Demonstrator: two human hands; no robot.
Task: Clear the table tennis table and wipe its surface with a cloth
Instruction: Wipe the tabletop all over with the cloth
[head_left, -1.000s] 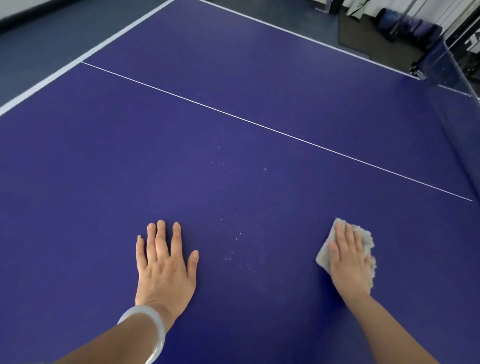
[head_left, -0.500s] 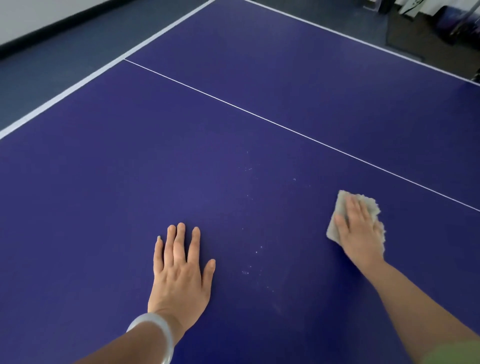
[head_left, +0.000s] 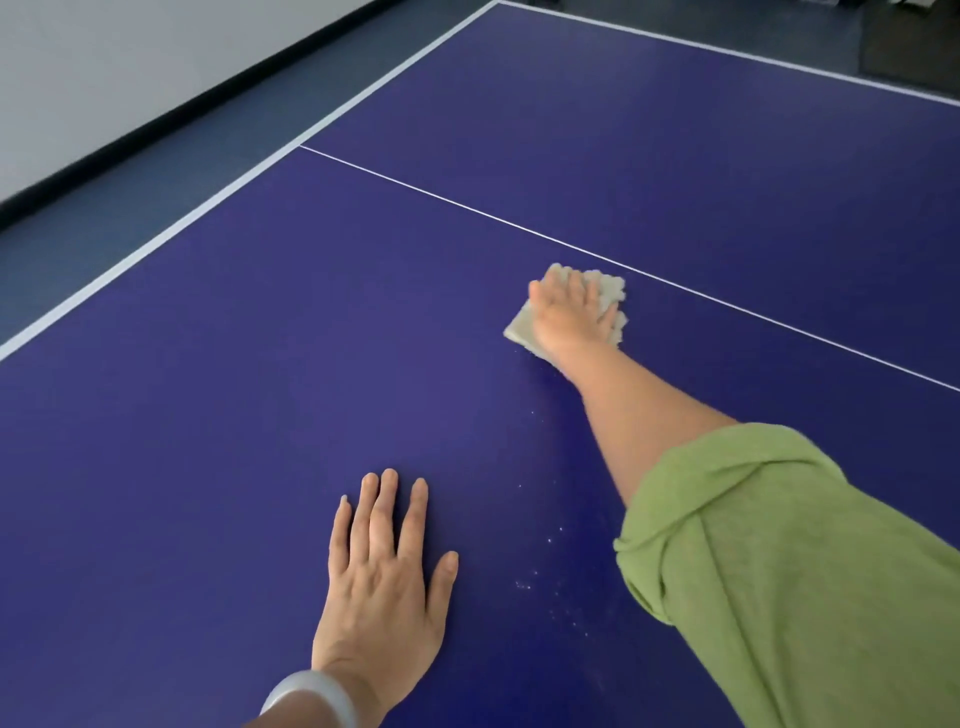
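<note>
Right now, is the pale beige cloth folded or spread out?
Folded: the pale beige cloth is a small thick pad, barely wider than the right hand pressing it.

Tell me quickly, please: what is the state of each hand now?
Left hand: open, flat on the table, holding nothing.
Right hand: open, pressing the cloth onto the table.

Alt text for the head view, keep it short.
A person's right hand presses a pale cloth flat on a blue table tennis table, near its thin white line. The left hand rests flat nearer the camera; white specks lie beside it.
</note>
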